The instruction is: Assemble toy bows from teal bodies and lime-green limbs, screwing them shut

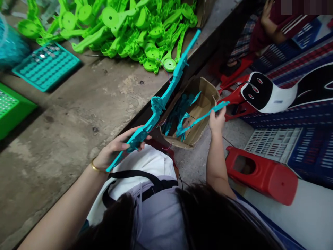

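Note:
My left hand (111,148) is closed around the lower end of a long teal plastic part (158,105), which resembles a toy bow. That part slants up and away past the table edge, with thin wires near its middle. In my right hand (217,121) is the end of a slim teal plastic piece (201,119). Its forked far end reaches over an open cardboard box (205,100), where more teal pieces (179,107) lie jumbled. I cannot tell whether the forked end touches them.
Bright green plastic parts (151,31) are heaped on the worn table (104,90). A teal tray (49,64) with small metal bits and a green basket (13,107) stand left. A red stool (262,173), stacked crates (312,146) and another person's arm (273,26) are on the right.

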`<act>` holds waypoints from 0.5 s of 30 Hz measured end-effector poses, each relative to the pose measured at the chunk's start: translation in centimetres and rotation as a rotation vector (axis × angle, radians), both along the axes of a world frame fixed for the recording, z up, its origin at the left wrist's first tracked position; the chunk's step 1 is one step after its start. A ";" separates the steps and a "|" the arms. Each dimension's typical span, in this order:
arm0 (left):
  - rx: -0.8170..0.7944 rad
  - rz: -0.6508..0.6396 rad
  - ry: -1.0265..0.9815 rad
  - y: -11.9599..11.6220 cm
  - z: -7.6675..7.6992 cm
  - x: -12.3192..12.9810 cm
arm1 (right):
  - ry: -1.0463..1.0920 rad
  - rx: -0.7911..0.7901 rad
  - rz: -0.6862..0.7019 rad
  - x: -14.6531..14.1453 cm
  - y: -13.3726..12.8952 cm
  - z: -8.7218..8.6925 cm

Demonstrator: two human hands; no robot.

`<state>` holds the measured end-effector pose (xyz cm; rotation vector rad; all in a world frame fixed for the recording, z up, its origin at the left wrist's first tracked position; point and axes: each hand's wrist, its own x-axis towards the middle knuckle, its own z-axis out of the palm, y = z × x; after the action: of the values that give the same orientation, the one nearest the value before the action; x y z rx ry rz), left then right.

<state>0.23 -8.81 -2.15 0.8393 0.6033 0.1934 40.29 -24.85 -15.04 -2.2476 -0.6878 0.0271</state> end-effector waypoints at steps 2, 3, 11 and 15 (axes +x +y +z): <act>-0.079 0.023 -0.054 -0.5 0.2 -0.3 | 0.038 -0.126 -0.052 0.9 1.3 0.2; -0.113 0.032 -0.069 -0.8 0.2 -0.4 | 0.033 -0.163 -0.095 1.1 2.1 0.1; -0.183 0.044 -0.053 -2.5 -0.4 -0.8 | 0.337 -0.204 0.089 -3.5 10.7 -5.5; -0.115 -0.003 -0.053 -2.5 -0.2 -1.2 | 0.515 -0.203 0.152 -4.7 13.6 -9.4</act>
<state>-1.02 -11.34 -2.39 0.7217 0.5584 0.1758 35.56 -11.27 -24.45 -2.2337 -0.5858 0.7520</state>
